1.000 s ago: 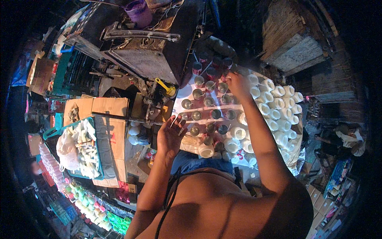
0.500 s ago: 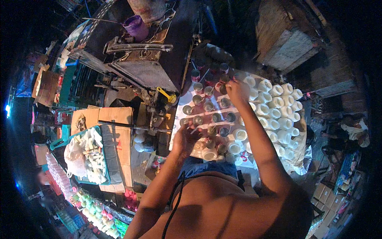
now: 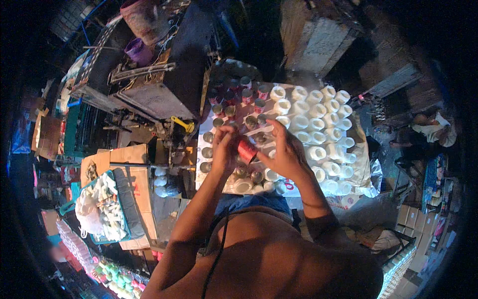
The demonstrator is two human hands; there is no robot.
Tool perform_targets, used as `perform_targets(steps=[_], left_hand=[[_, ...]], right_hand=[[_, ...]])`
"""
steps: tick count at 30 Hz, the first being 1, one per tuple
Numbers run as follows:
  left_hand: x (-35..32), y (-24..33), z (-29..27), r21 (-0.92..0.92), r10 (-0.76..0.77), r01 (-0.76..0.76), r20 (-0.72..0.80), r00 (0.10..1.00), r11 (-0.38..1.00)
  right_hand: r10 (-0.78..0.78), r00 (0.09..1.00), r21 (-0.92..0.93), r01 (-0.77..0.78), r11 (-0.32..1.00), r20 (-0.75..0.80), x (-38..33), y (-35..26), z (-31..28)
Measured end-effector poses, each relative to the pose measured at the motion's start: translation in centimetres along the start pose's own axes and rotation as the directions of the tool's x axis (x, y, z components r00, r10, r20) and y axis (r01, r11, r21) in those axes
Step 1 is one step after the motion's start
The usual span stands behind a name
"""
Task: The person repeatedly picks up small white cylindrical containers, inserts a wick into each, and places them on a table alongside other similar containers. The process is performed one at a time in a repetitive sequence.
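My left hand [image 3: 225,151] is closed around a small red can [image 3: 246,151], which is tilted over the table. My right hand [image 3: 289,154] is beside it, fingers stretched and apart, its thumb close to the can's lower end. A thin pale strip [image 3: 259,130] runs between the two hands above the can; whether either hand grips it is hard to tell. Around and beyond my hands stand small dark cups, several with red sides, such as the red-sided cup [image 3: 247,96]. White round-mouthed jars [image 3: 317,123] fill the right part of the table in close rows.
Brown paper [image 3: 362,149] lies along the table's right edge. To the left, a green-rimmed tray [image 3: 130,224] of white pieces rests by cardboard [image 3: 142,199]. A yellow ladle-like tool [image 3: 183,123] and a purple pot [image 3: 138,51] are farther off. A wooden box [image 3: 323,45] stands beyond the table.
My right hand has come back from the far cups toward my body. My left hand has moved slightly up and now holds the red can, and both hands are close together.
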State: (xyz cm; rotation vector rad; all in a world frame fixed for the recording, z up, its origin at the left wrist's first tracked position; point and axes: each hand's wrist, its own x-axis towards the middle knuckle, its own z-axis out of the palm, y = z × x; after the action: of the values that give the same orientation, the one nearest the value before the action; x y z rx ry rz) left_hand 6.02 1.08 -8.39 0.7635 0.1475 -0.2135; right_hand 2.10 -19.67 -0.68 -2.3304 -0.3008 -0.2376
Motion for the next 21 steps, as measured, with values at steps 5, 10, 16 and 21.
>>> perform_targets(steps=[5, 10, 16, 21], left_hand=[[-2.5, 1.1, 1.9, 0.331, -0.003, -0.019, 0.066, 0.998, 0.944], [-2.4, 5.1, 2.9, 0.631, -0.022, -0.087, 0.163, 0.986, 0.771], [-6.9, 4.7, 7.3, 0.788, -0.038, -0.277, 0.355, 0.934, 0.550], [-7.6, 4.1, 8.2, 0.782, 0.003, -0.264, 0.318, 0.948, 0.564]], right_hand=[[-0.049, 0.994, 0.106, 0.039, 0.994, 0.094, -2.4, -0.9, -1.5], [-0.171, 0.981, 0.119, 0.160, 0.980, 0.091, -3.7, -1.9, -3.8], [-0.163, 0.984, 0.031, 0.161, 0.986, 0.066, -3.9, -2.5, -3.7], [-0.127, 0.992, 0.142, 0.125, 0.982, 0.006, -4.4, -3.5, -4.3]])
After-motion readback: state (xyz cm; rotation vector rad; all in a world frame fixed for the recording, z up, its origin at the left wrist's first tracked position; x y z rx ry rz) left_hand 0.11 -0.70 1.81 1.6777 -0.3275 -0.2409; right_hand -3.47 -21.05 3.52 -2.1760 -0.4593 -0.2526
